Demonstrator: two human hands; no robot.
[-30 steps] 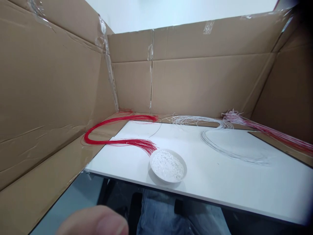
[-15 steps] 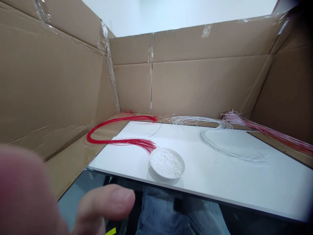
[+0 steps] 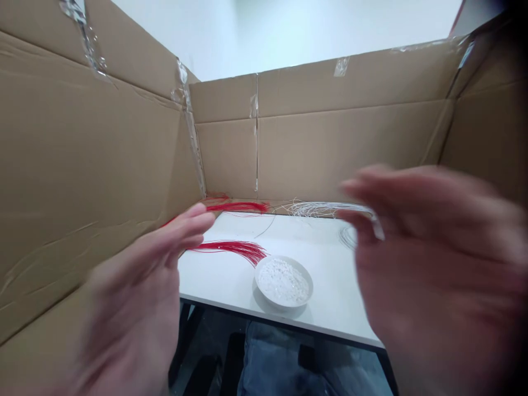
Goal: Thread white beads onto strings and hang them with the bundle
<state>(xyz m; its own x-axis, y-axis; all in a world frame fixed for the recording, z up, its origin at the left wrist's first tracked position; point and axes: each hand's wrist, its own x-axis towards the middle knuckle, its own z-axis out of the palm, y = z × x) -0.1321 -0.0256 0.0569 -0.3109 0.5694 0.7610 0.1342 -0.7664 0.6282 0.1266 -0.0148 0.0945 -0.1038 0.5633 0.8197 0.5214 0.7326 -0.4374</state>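
Observation:
My left hand is raised at the lower left, fingers stretched out, holding nothing, in front of the red strands. On the right my right hand is held up close to the camera, blurred, its fingers extended and apart from the thumb, with nothing seen in it. Between the hands a white bowl of small white beads sits near the front edge of the white board. A bundle of white strands lies at the back, partly hidden by my right hand.
Cardboard walls stand at the left, back and right. The white board has a dark front edge, with my legs in jeans below it.
My left hand has moved away from the camera and opened out into view. My right hand has come in from the right. The camera view has tilted slightly upward.

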